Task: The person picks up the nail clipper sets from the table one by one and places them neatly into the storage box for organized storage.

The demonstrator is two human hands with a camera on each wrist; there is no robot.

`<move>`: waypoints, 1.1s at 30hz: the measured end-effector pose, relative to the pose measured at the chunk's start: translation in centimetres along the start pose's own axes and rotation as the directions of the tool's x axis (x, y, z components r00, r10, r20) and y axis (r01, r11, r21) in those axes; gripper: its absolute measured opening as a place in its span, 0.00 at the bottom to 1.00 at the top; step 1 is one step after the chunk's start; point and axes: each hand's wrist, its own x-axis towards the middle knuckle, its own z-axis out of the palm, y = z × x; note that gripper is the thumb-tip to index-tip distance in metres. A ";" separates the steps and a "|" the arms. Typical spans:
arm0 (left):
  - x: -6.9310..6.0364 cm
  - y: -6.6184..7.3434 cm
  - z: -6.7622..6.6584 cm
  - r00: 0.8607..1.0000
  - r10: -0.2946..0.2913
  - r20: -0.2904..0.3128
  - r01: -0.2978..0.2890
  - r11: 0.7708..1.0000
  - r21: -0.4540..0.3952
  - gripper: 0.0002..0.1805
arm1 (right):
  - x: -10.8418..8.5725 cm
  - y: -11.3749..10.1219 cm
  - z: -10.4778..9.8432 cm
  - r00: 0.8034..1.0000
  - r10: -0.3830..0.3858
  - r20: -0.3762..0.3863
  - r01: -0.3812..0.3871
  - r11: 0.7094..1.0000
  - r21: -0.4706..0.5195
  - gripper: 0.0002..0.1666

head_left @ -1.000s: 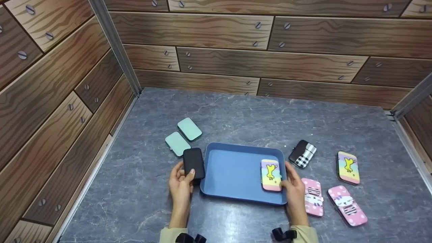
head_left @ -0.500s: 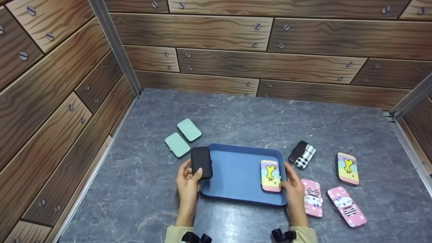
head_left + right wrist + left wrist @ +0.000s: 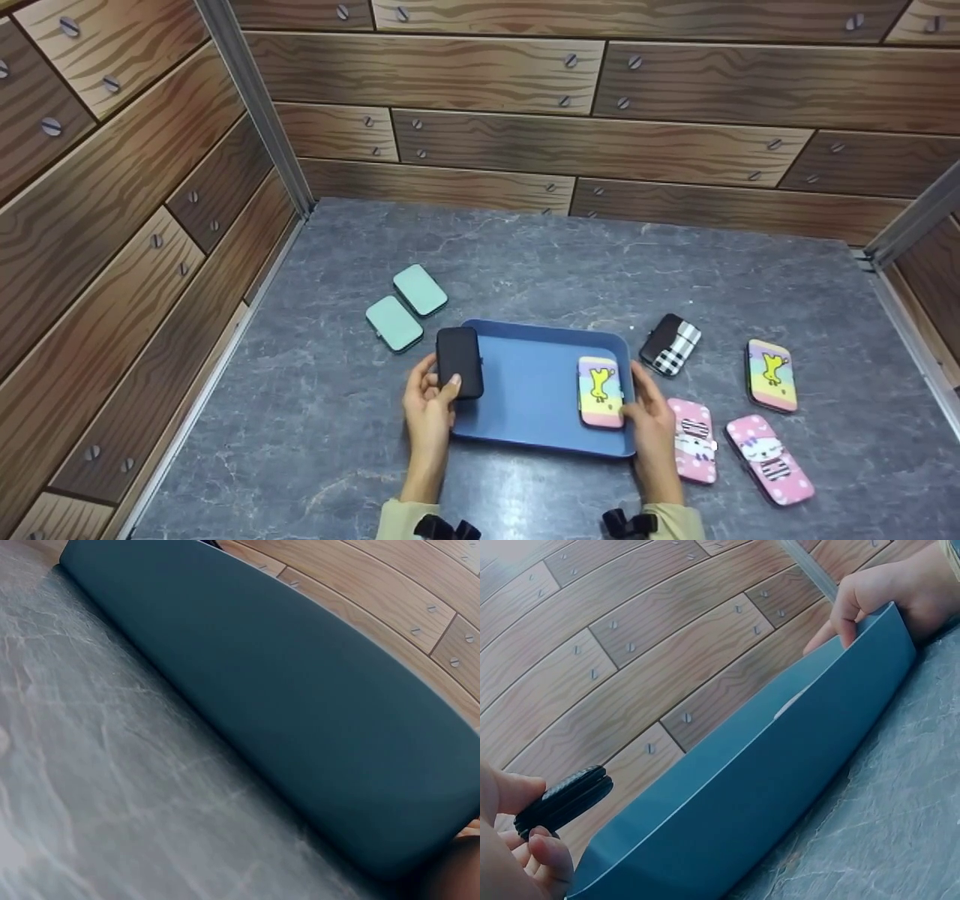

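A black case is pinched between the thumb and fingers of my left hand, over the left end of a blue tray. In the left wrist view the black case is seen edge-on, raised above the tray wall. My right hand grips the tray's right wall, its thumb over the rim beside a case with a yellow animal picture, which lies inside the tray at the right.
Two mint cases lie behind the tray's left end. To its right are a black case with checks, another yellow-animal case and two pink cases. Wood-patterned walls stand behind and at the sides.
My left hand has carried the black case rightward, from beside the tray to over its left end. My right hand has stayed at the tray's right wall.
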 end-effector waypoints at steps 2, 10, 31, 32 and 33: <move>0.0 0.0 0.1 1.000 -0.003 -0.004 0.003 1.000 0.000 0.28 | 0.0 0.0 0.0 1.000 -0.001 0.001 0.001 1.000 -0.001 0.46; 0.0 0.0 0.8 1.000 0.000 -0.002 0.000 1.000 -0.018 0.28 | -0.1 -0.1 0.0 1.000 0.009 0.003 -0.009 1.000 -0.001 0.45; -0.2 -0.2 2.2 1.000 -0.008 0.016 0.008 1.000 0.005 0.28 | -0.1 0.0 0.1 1.000 0.007 -0.002 -0.007 1.000 0.022 0.45; -0.3 -0.2 2.3 1.000 -0.010 0.017 0.010 1.000 0.004 0.28 | -0.1 0.0 0.1 1.000 0.009 -0.001 -0.009 1.000 0.021 0.46; -0.3 -0.3 2.5 1.000 -0.013 0.018 0.013 1.000 0.004 0.28 | -0.1 0.0 0.1 1.000 0.009 -0.001 -0.009 1.000 0.020 0.46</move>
